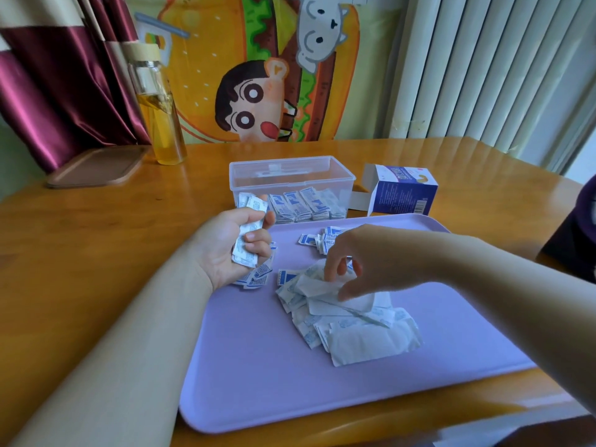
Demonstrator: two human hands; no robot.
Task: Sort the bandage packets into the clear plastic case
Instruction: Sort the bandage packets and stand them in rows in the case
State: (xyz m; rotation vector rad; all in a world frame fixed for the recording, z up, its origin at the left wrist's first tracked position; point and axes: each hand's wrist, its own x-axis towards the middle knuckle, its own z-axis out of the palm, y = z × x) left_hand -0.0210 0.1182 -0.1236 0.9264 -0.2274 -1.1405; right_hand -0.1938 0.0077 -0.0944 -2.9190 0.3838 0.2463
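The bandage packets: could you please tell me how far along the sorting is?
Done: rows of packets stand in the clear case. In hand: the left hand grips a stack; the right hand pinches at the large pile. Left: that pile and smaller clusters on the tray.

The bandage packets (348,321) are white with blue print, on a plain lilac tray (258,382) over a glossy honey-orange wooden table (96,237). The plastic case (290,171) is colourless and see-through, and the box (403,195) is white and dark blue with a barcode. The curtain (48,91) is maroon and cream, the bottle (164,124) holds amber liquid, and the wall hanging (258,75) shows a cartoon burger in orange, green and brown.
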